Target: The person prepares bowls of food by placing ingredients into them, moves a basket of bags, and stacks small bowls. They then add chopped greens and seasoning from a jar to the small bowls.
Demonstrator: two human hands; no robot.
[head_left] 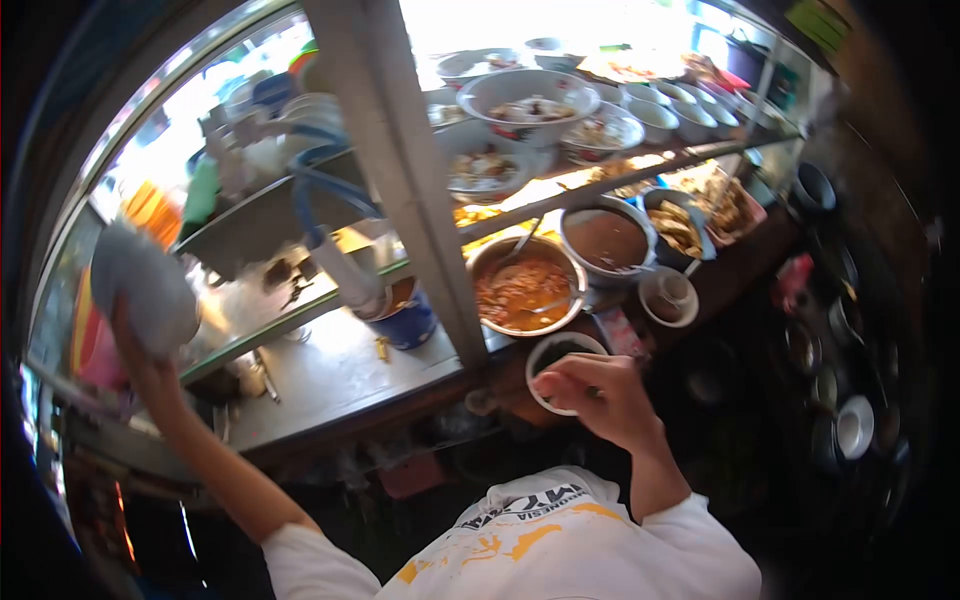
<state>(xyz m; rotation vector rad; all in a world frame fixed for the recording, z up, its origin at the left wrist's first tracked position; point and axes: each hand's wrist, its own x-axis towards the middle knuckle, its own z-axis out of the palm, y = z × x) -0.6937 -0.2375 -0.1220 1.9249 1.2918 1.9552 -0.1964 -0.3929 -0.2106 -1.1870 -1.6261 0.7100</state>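
On the far left, my left hand (140, 350) grips a pale bowl (150, 285), blurred by motion, and holds it tilted near the glass of the display case. My right hand (607, 398) hovers over a small white bowl (540, 362) with something dark green in it. Its fingers are curled in, and whether anything is between them is hidden. Just beyond that hand stand a pot of reddish-orange stew (525, 290) with a spoon in it, a pot of brown sauce (605, 240) and a pale cup in a bowl (668, 297).
A wooden post (400, 170) splits the display case. Bowls of food (530, 105) line the upper shelf. A blue container (405, 325) stands on the metal counter (320, 385). Fried food (675, 228) sits farther right. Dishes (855, 427) lie low at the right.
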